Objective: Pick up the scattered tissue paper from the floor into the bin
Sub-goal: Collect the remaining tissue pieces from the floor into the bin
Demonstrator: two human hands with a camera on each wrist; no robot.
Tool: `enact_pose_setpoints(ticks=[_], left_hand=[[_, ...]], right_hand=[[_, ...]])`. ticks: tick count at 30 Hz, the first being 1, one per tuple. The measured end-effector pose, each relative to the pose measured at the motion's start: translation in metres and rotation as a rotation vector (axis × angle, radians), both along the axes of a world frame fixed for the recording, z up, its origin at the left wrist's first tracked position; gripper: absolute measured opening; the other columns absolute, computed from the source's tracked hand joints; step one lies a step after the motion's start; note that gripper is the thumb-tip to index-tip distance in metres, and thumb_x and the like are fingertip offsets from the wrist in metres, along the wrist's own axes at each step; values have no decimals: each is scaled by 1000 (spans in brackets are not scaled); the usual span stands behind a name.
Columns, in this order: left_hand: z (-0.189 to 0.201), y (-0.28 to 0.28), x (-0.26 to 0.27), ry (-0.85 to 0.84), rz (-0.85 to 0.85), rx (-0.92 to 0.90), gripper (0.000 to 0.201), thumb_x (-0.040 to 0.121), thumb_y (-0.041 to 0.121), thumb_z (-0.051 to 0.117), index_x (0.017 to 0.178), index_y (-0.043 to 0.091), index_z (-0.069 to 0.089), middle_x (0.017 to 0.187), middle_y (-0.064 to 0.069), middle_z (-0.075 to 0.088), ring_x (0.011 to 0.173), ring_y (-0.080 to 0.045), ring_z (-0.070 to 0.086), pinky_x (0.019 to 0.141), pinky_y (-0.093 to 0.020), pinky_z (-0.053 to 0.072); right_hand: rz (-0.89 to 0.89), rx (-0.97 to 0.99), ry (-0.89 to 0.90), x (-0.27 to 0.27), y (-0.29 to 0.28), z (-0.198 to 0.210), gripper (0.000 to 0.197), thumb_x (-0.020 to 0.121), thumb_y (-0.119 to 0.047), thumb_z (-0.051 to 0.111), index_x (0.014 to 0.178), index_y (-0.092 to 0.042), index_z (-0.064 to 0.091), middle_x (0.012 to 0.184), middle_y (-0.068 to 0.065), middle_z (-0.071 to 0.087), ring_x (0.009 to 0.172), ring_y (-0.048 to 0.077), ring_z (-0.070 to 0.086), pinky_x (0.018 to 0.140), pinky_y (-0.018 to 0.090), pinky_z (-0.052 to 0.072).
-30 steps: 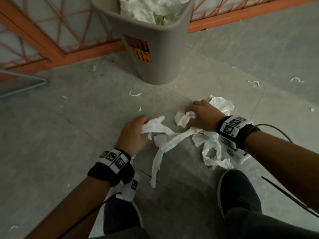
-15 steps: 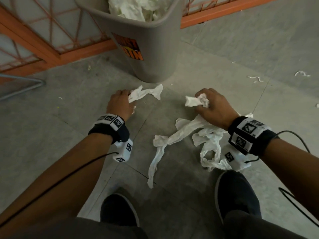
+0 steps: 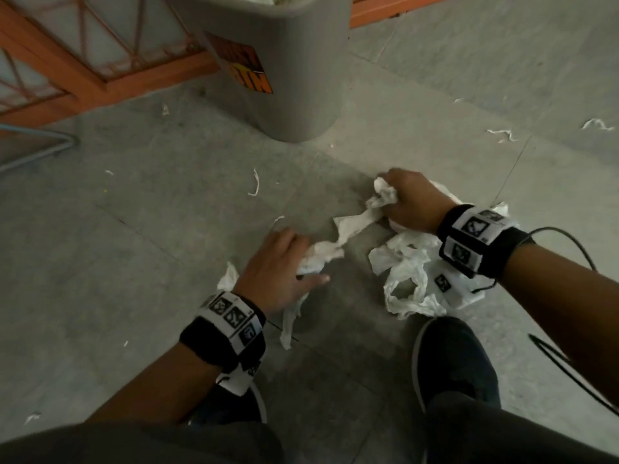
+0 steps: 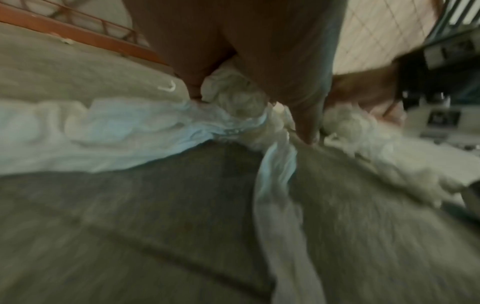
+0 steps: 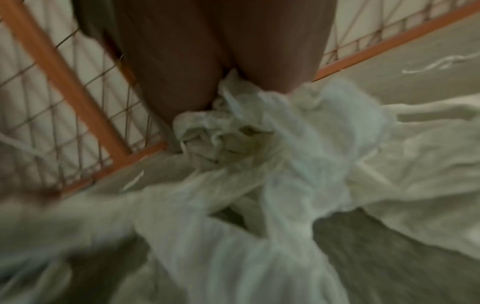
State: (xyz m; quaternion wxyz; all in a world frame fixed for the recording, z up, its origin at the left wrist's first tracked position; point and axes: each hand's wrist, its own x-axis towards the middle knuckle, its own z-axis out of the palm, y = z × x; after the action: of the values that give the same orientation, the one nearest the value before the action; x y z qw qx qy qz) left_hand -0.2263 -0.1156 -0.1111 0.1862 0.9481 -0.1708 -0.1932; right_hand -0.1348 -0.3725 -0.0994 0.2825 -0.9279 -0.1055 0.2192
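A grey bin [image 3: 294,78] with an orange label stands at the top, with white tissue inside it. On the floor a long white tissue strip [image 3: 351,226] stretches between both hands. My left hand [image 3: 284,262] grips a wad at the strip's near end [image 4: 241,96]. My right hand [image 3: 405,202] clutches a crumpled wad [image 3: 385,194] at the far end [image 5: 233,139]. A looped tissue pile [image 3: 408,279] lies below my right wrist. Both wrist views are blurred.
Small tissue scraps [image 3: 256,182] lie on the grey tile floor, more at the right [image 3: 502,133]. An orange metal grille [image 3: 83,61] runs along the back. My two dark shoes [image 3: 452,363] stand near the pile. A black cable [image 3: 569,373] trails from my right wrist.
My left hand has come back from near the bin to the strip's near end and now grips it. The right hand keeps its wad and has shifted a little. The camera view has moved.
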Motion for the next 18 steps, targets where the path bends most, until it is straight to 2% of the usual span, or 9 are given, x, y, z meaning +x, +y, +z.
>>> enact_pose_setpoints(ticks=[2,4,6,8,10,13,15,17,18], left_hand=[[-9,6,-7,26,-73,10,37,81,42,67,101,15,54,106,-6,52,99,-28,53,76,-40,51],[-9,10,-6,39,-94,-18,27,79,19,68,103,11,57,106,-10,55,98,-31,56,76,-40,50],[-3,12,1,70,-37,-46,32,73,4,65,104,9,58,105,-11,58,97,-33,58,78,-36,47],[6,12,15,62,44,-88,46,66,-4,60,110,12,58,107,-8,62,97,-32,60,81,-37,49],[17,7,29,6,66,-150,55,61,-7,55,112,14,60,105,-8,67,95,-32,62,82,-33,49],[35,-18,39,-105,-28,-199,46,66,11,51,111,10,62,102,-13,66,92,-35,62,79,-39,53],[43,-40,33,-96,-136,-163,50,73,33,48,121,21,53,107,-6,62,99,-28,56,76,-40,53],[41,-62,23,-69,-312,-109,58,77,48,52,133,35,42,111,1,56,103,-20,50,72,-35,52],[36,-71,18,-59,-410,-57,63,80,52,53,139,40,35,114,1,53,104,-19,48,74,-33,51]], right_hand=[[-67,141,-72,5,-3,8,22,76,-13,50,85,6,58,86,19,52,81,33,56,70,33,37],[-140,284,-152,12,-7,15,22,70,-5,45,85,4,59,90,23,60,84,33,58,78,42,46],[-248,429,-159,17,-12,26,27,67,5,39,84,-2,59,90,13,66,86,23,62,81,37,50],[-358,539,-120,20,-14,37,32,67,8,37,80,-8,61,80,6,66,76,16,61,70,30,50],[-475,620,-123,21,-14,46,32,70,7,38,74,-14,61,68,5,61,60,15,55,56,26,45],[-627,717,-97,21,-18,53,23,77,3,47,78,-15,62,60,3,52,51,12,49,50,22,40],[-641,730,-23,17,-22,50,14,78,-6,64,88,-15,64,62,-3,49,57,13,51,53,22,43],[-615,666,19,12,-27,41,25,72,-8,75,94,-16,66,66,-4,48,62,14,49,58,25,47],[-601,625,31,9,-29,36,27,71,-3,74,93,-16,68,72,-1,53,66,15,53,62,28,51]])
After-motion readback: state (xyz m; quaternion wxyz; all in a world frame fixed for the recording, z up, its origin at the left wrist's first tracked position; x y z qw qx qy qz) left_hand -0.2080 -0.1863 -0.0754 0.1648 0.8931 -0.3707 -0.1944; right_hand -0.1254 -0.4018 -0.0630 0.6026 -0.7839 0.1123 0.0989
